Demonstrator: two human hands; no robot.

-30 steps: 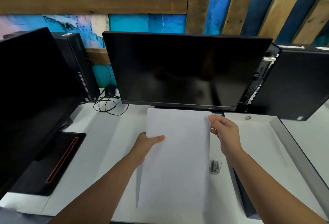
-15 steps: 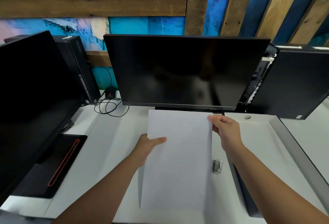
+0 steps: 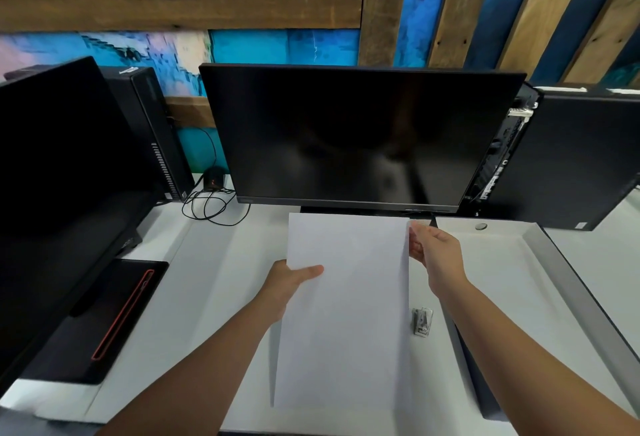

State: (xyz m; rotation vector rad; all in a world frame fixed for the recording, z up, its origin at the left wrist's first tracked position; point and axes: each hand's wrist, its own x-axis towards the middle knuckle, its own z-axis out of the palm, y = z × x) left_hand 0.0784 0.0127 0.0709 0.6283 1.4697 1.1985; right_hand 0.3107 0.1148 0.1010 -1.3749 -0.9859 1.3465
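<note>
At nine o'clock in the view stands a dark monitor (image 3: 52, 193), and its flat black base (image 3: 104, 318), edged with a red line, lies on the white desk (image 3: 214, 280) at about eight o'clock. Behind it, toward ten o'clock, a black computer tower (image 3: 152, 131) stands upright, with a loop of black cable (image 3: 211, 203) on the desk just to its right. The left hand (image 3: 289, 281) comes in from seven o'clock and pinches the left edge of a sheet of paper (image 3: 346, 314). Its thumb lies flat on top, and its fingers are hidden underneath. The sheet is blank and white, held above the desk at the centre of the view, its far edge near the foot of the middle monitor (image 3: 356, 138) at twelve o'clock. The right hand (image 3: 433, 255) reaches in from five o'clock and pinches the sheet's right edge close to the far corner, fingers curled round it. Below that hand, a small metal object (image 3: 422, 321) lies on the desk just beside the paper. At three to four o'clock sits a shallow white tray (image 3: 554, 262), and behind it, at two o'clock, a second black tower (image 3: 581, 158).
</note>
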